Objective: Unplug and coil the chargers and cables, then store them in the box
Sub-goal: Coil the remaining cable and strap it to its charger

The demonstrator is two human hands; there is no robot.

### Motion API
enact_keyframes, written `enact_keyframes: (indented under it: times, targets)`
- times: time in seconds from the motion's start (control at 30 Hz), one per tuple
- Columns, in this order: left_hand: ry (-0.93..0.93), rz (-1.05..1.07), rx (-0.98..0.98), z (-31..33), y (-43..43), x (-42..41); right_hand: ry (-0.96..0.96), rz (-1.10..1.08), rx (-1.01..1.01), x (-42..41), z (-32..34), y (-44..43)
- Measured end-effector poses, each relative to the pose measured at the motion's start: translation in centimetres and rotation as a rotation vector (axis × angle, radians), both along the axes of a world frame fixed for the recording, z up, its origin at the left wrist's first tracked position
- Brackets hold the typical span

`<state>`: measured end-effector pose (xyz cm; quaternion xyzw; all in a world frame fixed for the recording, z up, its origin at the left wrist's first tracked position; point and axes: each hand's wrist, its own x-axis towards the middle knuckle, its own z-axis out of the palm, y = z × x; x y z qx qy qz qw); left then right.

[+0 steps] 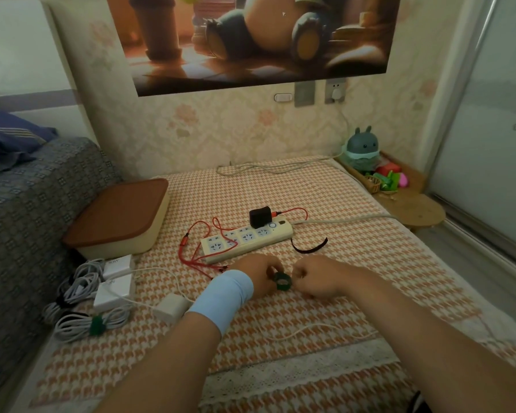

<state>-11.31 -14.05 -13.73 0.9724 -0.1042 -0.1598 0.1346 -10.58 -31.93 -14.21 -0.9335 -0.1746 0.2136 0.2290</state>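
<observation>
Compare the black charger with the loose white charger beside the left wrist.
The black charger is plugged upright into the power strip; the white charger lies unplugged on the bed cover. The black charger's cable is red; the white charger's is white. The black charger sits beyond the hands, the white one nearer, by the left wrist. Both cables are still uncoiled.

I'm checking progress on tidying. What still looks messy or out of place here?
The red cable sprawls loose over the power strip, its black charger still plugged in. A black strap lies alone beside the strip.
</observation>
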Motion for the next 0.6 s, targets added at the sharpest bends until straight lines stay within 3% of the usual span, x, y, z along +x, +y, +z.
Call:
enact_keyframes:
  times: [0.13,0.3,0.37,0.6]
  targets:
    - [-0.050,0.014,-0.073,0.1,0.2,0.3,-0.043,-0.083,0.097,0.1,-0.1,-0.2]
    - [-0.090,0.094,-0.306,0.7,0.5,0.1,-0.105,-0.134,0.311,0.6,-0.3,0.6]
    - [-0.093,0.135,-0.340,0.5,0.9,0.1,-0.134,-0.145,0.300,1.1,-0.4,0.8]
    - [-0.314,0.133,0.074,0.5,3.5,0.2,-0.231,-0.348,0.279,2.3,-1.3,2.3]
